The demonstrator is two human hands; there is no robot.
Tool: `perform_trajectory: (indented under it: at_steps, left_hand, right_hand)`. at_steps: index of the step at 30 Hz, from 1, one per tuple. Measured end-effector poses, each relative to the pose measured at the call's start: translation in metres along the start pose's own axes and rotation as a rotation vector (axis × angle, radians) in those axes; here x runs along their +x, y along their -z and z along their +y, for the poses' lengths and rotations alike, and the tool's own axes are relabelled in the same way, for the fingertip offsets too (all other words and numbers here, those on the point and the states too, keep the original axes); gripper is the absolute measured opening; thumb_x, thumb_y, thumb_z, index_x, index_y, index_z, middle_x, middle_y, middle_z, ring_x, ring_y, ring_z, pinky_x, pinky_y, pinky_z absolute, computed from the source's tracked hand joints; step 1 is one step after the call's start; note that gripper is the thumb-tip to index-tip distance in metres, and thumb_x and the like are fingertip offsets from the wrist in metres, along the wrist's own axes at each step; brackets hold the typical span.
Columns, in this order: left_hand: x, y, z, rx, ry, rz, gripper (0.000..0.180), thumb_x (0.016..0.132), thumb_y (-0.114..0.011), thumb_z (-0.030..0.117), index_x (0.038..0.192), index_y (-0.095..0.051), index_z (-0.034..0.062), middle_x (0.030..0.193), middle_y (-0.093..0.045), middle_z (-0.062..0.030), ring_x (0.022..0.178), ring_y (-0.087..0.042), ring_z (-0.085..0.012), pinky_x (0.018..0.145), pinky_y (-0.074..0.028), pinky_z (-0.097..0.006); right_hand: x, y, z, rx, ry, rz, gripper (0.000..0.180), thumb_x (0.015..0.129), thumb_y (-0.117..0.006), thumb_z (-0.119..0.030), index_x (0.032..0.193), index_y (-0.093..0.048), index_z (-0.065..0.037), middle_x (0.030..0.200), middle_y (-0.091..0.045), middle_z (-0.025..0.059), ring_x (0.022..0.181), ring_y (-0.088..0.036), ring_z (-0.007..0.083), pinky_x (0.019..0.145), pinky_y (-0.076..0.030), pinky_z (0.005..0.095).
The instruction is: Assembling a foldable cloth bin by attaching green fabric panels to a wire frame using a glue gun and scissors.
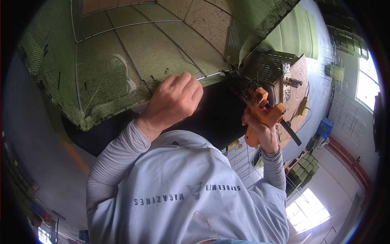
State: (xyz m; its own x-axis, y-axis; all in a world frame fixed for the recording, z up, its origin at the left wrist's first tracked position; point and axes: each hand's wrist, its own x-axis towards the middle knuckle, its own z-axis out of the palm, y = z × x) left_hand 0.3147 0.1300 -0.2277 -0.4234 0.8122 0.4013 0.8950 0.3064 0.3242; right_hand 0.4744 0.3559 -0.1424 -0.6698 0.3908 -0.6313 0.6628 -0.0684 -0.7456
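Observation:
A large box-shaped piece of green mesh fabric (103,87) on a metal wire frame (130,26) lies in front of me. My left hand (176,95) is closed at its near edge, close to a wire; the fingertips are turned away, so what they pinch is hidden. In my right hand (260,128) is an orange gun-shaped tool (266,110) with a dirty black nose and a dark bar sticking out behind. The tool's tip touches or nearly touches the box's near right corner, where wire and fabric meet. Small black bits (152,77) stick out of the fabric.
A dark perforated crate (266,61) stands right of the box beside a wooden board (298,77). Green panels (296,30) rise behind it. Wire grids (243,162) and stacked green blocks (302,171) are at the right. A blue bin (325,128) stands farther off.

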Motion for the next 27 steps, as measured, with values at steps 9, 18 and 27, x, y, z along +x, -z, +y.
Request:
perform_trajectory:
  at_steps: [9,18,27]
  left_hand:
    - [0.0,-0.001,0.0,-0.01,0.001,0.016,0.013,0.075,-0.068,0.005,0.087,-0.065,0.001,0.087,-0.061,-0.0056,0.085,-0.061,-0.0187,0.071,-0.054,-0.03]
    - [0.002,-0.003,0.0,-0.02,0.006,0.023,0.013,0.075,-0.068,0.005,0.088,-0.065,0.001,0.088,-0.061,-0.0059,0.085,-0.061,-0.019,0.073,-0.055,-0.03]
    - [-0.002,-0.003,0.0,-0.009,-0.003,0.011,0.014,0.075,-0.067,0.005,0.088,-0.064,0.0008,0.087,-0.06,-0.0061,0.086,-0.061,-0.0187,0.072,-0.055,-0.03]
  right_hand:
    - [-0.003,-0.001,0.004,-0.016,-0.028,0.018,0.022,0.086,-0.067,-0.005,0.106,-0.062,0.002,0.09,-0.062,0.0047,0.079,-0.062,0.0139,0.07,-0.05,0.0287]
    - [0.009,0.001,0.004,0.042,0.072,0.078,0.019,0.087,-0.065,-0.003,0.104,-0.059,0.002,0.087,-0.06,0.0053,0.076,-0.059,0.0146,0.071,-0.049,0.0294]
    - [-0.004,-0.009,0.0,0.094,0.04,0.018,0.02,0.087,-0.064,-0.003,0.105,-0.059,0.002,0.088,-0.06,0.0055,0.076,-0.06,0.015,0.07,-0.049,0.0292]
